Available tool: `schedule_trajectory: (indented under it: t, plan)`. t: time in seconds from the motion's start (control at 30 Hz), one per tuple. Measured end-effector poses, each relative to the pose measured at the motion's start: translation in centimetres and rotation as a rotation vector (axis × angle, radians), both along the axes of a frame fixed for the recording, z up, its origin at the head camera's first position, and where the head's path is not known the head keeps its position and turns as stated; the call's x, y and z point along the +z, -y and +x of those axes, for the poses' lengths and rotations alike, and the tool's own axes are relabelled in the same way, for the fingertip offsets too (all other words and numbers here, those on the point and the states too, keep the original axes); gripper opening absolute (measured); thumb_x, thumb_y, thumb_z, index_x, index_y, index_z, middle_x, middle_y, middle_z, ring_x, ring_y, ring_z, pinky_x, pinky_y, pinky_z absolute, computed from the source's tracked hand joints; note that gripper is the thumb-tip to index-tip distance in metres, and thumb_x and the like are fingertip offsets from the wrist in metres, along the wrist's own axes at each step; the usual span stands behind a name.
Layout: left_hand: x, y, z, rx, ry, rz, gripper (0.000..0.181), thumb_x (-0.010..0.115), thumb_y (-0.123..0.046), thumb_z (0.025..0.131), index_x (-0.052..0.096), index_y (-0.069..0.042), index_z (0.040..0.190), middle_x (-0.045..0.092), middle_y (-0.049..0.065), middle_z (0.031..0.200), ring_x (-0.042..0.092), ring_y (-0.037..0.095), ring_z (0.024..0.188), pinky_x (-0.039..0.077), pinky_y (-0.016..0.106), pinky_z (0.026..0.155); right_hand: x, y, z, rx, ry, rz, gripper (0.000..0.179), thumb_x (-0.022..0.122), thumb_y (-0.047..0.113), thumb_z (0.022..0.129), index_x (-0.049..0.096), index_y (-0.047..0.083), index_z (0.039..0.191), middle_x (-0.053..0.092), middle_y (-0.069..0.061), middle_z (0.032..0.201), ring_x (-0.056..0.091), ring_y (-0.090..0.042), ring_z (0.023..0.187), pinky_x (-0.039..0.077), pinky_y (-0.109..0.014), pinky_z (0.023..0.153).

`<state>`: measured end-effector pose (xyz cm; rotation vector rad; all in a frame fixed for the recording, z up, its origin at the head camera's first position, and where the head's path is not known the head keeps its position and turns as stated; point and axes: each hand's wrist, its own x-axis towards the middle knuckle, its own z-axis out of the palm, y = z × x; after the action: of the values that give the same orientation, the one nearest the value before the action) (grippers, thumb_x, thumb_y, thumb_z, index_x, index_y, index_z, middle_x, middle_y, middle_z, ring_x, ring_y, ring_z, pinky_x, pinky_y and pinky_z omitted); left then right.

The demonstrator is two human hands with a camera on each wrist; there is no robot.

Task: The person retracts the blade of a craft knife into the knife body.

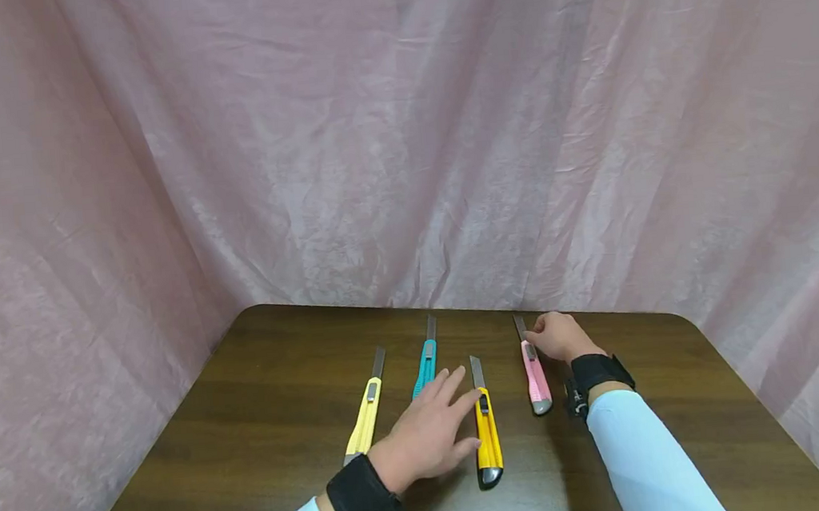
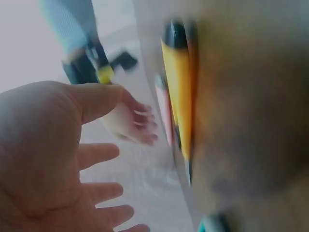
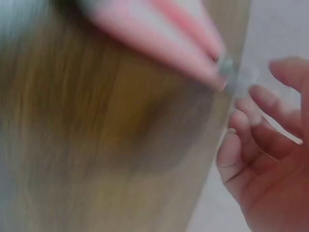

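Note:
My left hand (image 1: 424, 435) hovers palm down with fingers spread, between the pale yellow utility knife (image 1: 362, 424) and the bright yellow utility knife (image 1: 489, 442). It overlaps the lower end of a teal utility knife (image 1: 426, 360) in the head view. Nothing lies in its grasp in the left wrist view. Over at the right, my right hand (image 1: 563, 336) is beside the blade end of a pink utility knife (image 1: 537, 382). In the right wrist view, its thumb and fingers are loosely bent and apart, near the pink knife's tip. All the knives have their blades extended, pointing toward the far edge.
The knives lie on a dark brown wooden table (image 1: 250, 428) with rounded far corners. Behind it hangs a pink velvety curtain (image 1: 386, 145), which also runs along both sides. Each wrist wears a black strap (image 1: 362, 496) with a small camera.

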<state>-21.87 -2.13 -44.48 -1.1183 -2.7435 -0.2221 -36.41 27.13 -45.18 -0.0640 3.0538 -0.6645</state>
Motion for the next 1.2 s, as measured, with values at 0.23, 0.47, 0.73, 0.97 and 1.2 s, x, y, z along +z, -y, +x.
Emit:
schedule_trajectory:
  t: [0.23, 0.47, 0.73, 0.97, 1.2]
  plan:
    - [-0.1, 0.1, 1.9, -0.041, 0.074, -0.011, 0.060, 0.061, -0.050, 0.088, 0.044, -0.019, 0.137, 0.021, 0.011, 0.148, 0.024, 0.033, 0.131, 0.034, 0.042, 0.103, -0.7, -1.7, -0.2, -0.060, 0.159, 0.029, 0.052, 0.054, 0.042, 0.094, 0.057, -0.008, 0.112, 0.059, -0.020, 0.099, 0.056, -0.027, 0.082, 0.051, -0.042, 0.071]
    - [-0.5, 0.4, 1.5, -0.025, 0.116, 0.005, 0.060, 0.063, -0.049, 0.088, 0.044, -0.019, 0.137, 0.018, 0.008, 0.150, 0.022, 0.033, 0.132, 0.033, 0.044, 0.104, -1.5, -0.7, -0.5, -0.121, 0.161, 0.040, 0.063, 0.066, 0.055, 0.081, 0.061, -0.004, 0.101, 0.058, -0.013, 0.088, 0.052, -0.025, 0.073, 0.048, -0.035, 0.060]
    - [-1.2, 0.7, 0.7, -0.020, 0.157, 0.056, 0.058, 0.062, -0.046, 0.089, 0.044, -0.017, 0.137, 0.019, 0.009, 0.149, 0.022, 0.037, 0.132, 0.035, 0.047, 0.102, -1.4, -0.1, -0.5, -0.224, 0.264, -0.124, 0.047, 0.071, 0.049, 0.080, 0.058, 0.007, 0.065, 0.044, -0.002, 0.055, 0.043, -0.015, 0.046, 0.036, -0.024, 0.039]
    - [-1.9, 0.8, -0.2, 0.020, 0.216, 0.129, 0.056, 0.062, -0.044, 0.090, 0.044, -0.019, 0.137, 0.016, 0.008, 0.150, 0.017, 0.038, 0.133, 0.035, 0.046, 0.102, -1.2, -0.2, 0.4, -0.225, 0.301, -0.304, 0.042, 0.068, 0.042, 0.086, 0.060, 0.005, 0.068, 0.050, -0.004, 0.059, 0.049, -0.016, 0.049, 0.044, -0.023, 0.042]
    - [-1.7, 1.3, -1.9, 0.179, 0.242, 0.404, 0.037, 0.061, -0.033, 0.093, 0.056, -0.011, 0.122, 0.049, 0.006, 0.131, 0.047, 0.021, 0.117, 0.046, 0.038, 0.092, -0.2, 0.6, 2.0, -0.120, 0.214, -0.591, 0.040, 0.068, 0.039, 0.087, 0.061, 0.000, 0.082, 0.055, -0.010, 0.068, 0.055, -0.021, 0.059, 0.057, -0.033, 0.059]
